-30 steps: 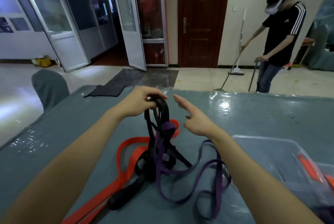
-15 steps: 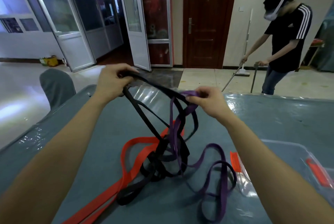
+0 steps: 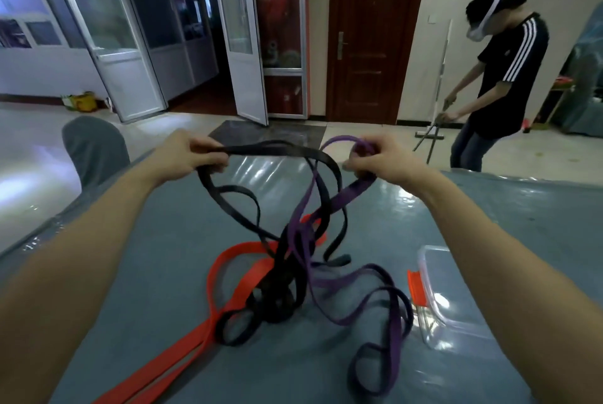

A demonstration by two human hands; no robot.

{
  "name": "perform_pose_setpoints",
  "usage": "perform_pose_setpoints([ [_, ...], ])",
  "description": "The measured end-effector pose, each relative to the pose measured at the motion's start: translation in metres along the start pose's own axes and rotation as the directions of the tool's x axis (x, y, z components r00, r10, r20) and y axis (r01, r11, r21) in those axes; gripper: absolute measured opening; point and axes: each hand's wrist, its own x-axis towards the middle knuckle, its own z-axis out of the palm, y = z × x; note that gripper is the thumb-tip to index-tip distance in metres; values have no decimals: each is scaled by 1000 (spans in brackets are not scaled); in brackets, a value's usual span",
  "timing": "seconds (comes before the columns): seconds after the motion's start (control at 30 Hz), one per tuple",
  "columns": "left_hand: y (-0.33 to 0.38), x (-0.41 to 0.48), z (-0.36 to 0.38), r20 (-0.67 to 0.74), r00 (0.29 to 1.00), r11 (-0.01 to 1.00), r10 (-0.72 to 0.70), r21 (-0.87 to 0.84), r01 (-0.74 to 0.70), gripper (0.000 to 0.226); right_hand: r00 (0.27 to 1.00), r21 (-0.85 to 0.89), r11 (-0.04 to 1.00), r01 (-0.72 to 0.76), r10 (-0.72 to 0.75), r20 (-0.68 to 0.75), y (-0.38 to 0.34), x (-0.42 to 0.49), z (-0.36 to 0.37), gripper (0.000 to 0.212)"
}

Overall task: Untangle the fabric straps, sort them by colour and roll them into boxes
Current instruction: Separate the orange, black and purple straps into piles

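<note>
On the surface (image 3: 489,240) the knot of straps (image 3: 277,302) lies between our forearms, with the red strap (image 3: 251,276) flat beneath it. Since a moment ago our hands are wider apart and raised: the left hand (image 3: 186,159) grips the black strap (image 3: 277,151) and the right hand (image 3: 375,162) pinches the purple strap (image 3: 352,191), so these two colours begin to separate. Our right forearm cuts off the clear box (image 3: 456,319); its contents are unreadable

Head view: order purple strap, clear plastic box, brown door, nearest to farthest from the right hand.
1. purple strap, gripped in the right hand.
2. clear plastic box, right side, nearer the camera.
3. brown door, across the room.
</note>
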Motion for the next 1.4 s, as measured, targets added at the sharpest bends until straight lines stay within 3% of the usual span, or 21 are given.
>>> perform_pose_setpoints([
  [0.07, -20, 4, -4, -174, 984, 999, -37, -29, 32, 17, 997, -74, 997, -29, 35, 69, -3, -1, -6, 16],
  [0.1, -29, 6, -10, -261, 964, 999, -52, -24, 48, 19, 998, -10, 999, -40, 40, 48, -3, -1, -9, 15],
  [0.17, -46, 3, -22, -262, 960, 986, -99, 107, 131, 21, 996, 128, 988, -88, 90, -14, 3, 1, -12, 15],
  [0.27, -75, -3, -35, -372, 919, 974, -127, 130, 187, 11, 986, 101, 983, -153, 146, 75, 15, -3, -9, 15],
  [0.3, -84, -5, -38, -383, 913, 960, -139, 173, 219, 11, 987, 227, 961, -160, 148, 68, 18, -3, -7, 13],
  [0.37, -104, -14, -38, -276, 935, 854, -222, 407, 323, 17, 984, 358, 919, -163, 179, -11, 26, -1, -4, 14],
  [0.4, -113, -20, -34, -202, 928, 748, -313, 550, 372, 22, 975, 306, 931, -198, 219, -36, 30, -2, -2, 15],
  [0.47, -124, -34, -15, -72, 847, 503, -527, 776, 380, 46, 978, 158, 965, -207, 203, 37, 30, -9, 6, 17],
  [0.5, -124, -42, 0, 18, 792, 468, -610, 815, 342, 67, 981, 203, 961, -188, 175, 79, 27, -10, 11, 16],
  [0.57, -117, -59, 40, 248, 746, 636, -618, 715, 289, 102, 990, 344, 930, -133, 107, 93, 15, -12, 19, 17],
  [0.63, -107, -73, 97, 399, 812, 831, -427, 527, 178, 112, 993, 338, 938, -80, 46, 107, 2, -11, 30, 19],
  [0.73, -90, -86, 185, 473, 851, 937, -228, 346, 59, 110, 989, 274, 960, -50, 8, 151, -11, -12, 43, 20],
  [0.83, -90, -100, 247, 510, 831, 950, -224, 305, 68, 99, 996, 381, 924, -42, 9, 87, -16, -13, 35, 23],
  [0.97, -106, -109, 276, 352, 904, 942, -242, 308, 132, 35, 997, 482, 876, -16, -25, 78, -7, -21, 15, 7],
  [1.03, -108, -106, 270, 292, 938, 961, -186, 255, 111, 8, 1000, 497, 868, -7, 1, 12, 0, -27, 7, 12],
  [1.13, -90, -80, 242, 53, 988, 979, -145, 148, 136, 16, 989, 517, 855, 38, 44, -145, 8, -28, -4, 10],
  [1.23, -48, -38, 198, -201, 963, 978, -179, -139, 153, 17, 977, 362, 931, 36, 43, -209, 7, -22, -11, 9],
  [1.33, 8, -5, 151, -316, 947, 943, -48, -327, -61, 16, 975, 278, 956, 91, -28, -221, -1, -16, -15, 6],
  [1.4, 39, 10, 128, -305, 952, 937, 41, -319, -142, 17, 972, 303, 948, 95, -24, -232, -2, -13, -12, 2],
])
